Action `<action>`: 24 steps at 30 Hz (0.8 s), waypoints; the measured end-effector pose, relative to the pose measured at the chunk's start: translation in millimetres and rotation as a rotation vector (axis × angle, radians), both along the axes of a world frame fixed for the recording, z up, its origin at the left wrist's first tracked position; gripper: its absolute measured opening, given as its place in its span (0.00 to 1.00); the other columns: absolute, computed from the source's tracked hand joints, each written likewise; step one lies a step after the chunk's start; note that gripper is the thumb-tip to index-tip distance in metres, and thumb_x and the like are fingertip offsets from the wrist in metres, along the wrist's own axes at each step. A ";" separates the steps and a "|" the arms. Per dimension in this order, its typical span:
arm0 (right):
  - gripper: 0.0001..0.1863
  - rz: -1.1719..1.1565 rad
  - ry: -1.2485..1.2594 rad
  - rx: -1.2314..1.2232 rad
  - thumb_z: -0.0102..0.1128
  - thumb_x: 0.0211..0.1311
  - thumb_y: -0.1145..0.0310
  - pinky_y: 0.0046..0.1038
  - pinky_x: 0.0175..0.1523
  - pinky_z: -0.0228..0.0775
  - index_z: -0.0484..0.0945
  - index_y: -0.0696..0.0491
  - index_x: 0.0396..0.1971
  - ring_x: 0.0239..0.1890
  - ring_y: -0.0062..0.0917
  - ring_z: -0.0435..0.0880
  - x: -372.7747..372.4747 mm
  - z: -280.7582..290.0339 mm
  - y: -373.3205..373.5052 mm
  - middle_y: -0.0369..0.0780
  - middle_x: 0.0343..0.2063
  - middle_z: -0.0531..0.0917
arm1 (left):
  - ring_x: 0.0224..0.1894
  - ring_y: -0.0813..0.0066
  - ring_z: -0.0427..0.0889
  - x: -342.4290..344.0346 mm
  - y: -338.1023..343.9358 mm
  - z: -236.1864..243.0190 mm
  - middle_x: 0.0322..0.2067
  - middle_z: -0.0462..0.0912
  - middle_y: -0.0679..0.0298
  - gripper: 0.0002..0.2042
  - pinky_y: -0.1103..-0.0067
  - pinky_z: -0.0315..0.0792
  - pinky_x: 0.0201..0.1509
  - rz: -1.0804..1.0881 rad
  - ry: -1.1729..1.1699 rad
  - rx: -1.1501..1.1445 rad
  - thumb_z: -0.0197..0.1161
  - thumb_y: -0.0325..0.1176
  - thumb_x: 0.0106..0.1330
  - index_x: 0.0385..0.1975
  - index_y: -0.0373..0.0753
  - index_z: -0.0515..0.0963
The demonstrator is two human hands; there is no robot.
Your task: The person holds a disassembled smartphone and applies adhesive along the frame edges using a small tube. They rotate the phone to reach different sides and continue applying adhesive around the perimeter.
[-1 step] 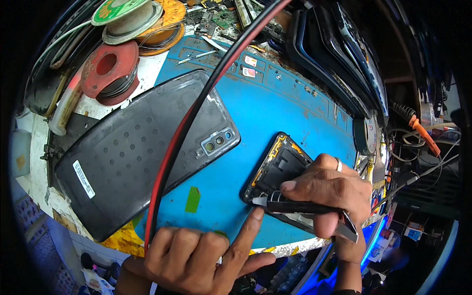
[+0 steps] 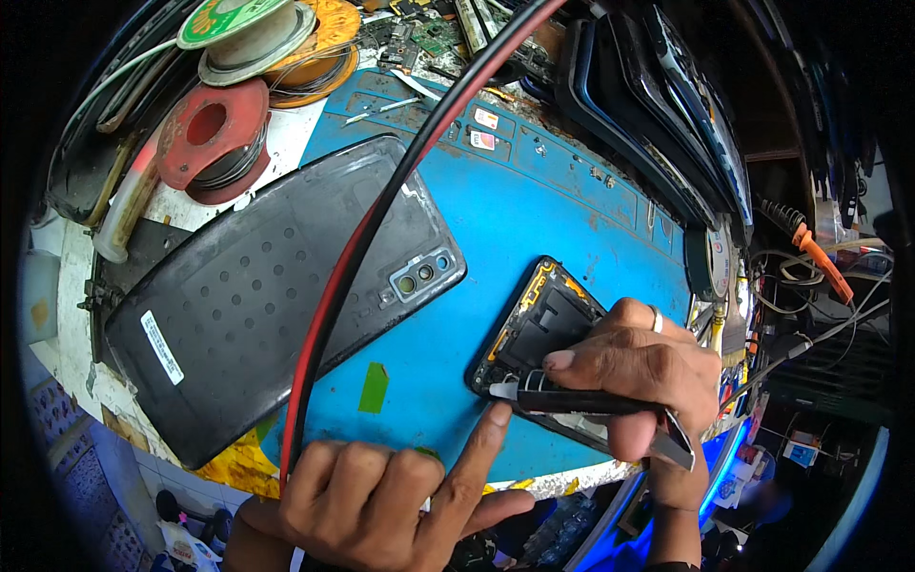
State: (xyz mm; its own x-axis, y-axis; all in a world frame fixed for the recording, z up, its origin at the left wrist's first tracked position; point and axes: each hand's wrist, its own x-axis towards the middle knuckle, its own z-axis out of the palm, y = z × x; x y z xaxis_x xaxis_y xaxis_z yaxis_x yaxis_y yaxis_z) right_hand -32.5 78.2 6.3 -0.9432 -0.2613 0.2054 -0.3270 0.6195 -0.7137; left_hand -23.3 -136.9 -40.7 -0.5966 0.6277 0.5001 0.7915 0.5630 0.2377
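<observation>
My right hand point(image 2: 643, 372) is closed around a black glue tube point(image 2: 586, 401) with a pale grey nozzle. The tube's flat, silvery tail end sticks out below my fingers. Its nozzle tip meets the near left corner of a dark phone frame point(image 2: 548, 315), which has orange strips along its edge and is partly hidden under my hand. At that corner, the stretched index finger of my left hand point(image 2: 391, 500) points up close beneath the nozzle. The left thumb stands apart while the other fingers curl, holding nothing. A black phone back cover point(image 2: 276, 276) lies inner side up to the left.
A blue work mat point(image 2: 562, 219) covers the bench. A red and black cable point(image 2: 367, 229) crosses in front of the cover. Wire spools point(image 2: 206, 124) stand far left; several phone panels point(image 2: 648, 105) lean far right. Green tape point(image 2: 374, 386) lies near the cover.
</observation>
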 end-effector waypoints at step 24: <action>0.23 0.095 0.055 -0.020 0.58 0.55 0.53 0.26 0.31 0.74 0.81 0.62 0.31 0.25 0.26 0.82 -8.3 1.3 0.3 0.41 0.27 0.85 | 0.21 0.77 0.59 0.2 3.0 2.3 0.18 0.55 0.74 0.25 0.76 0.59 0.23 0.000 -0.048 0.007 0.56 0.61 0.63 0.40 0.45 0.86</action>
State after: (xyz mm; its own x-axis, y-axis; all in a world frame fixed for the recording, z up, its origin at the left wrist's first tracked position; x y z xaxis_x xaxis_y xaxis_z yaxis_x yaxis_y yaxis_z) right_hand -40.7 78.5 7.6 -0.9017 -0.3440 0.2620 -0.4222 0.5696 -0.7052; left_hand -23.0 -133.9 -38.3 -0.6201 0.6243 0.4751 0.7791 0.5615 0.2789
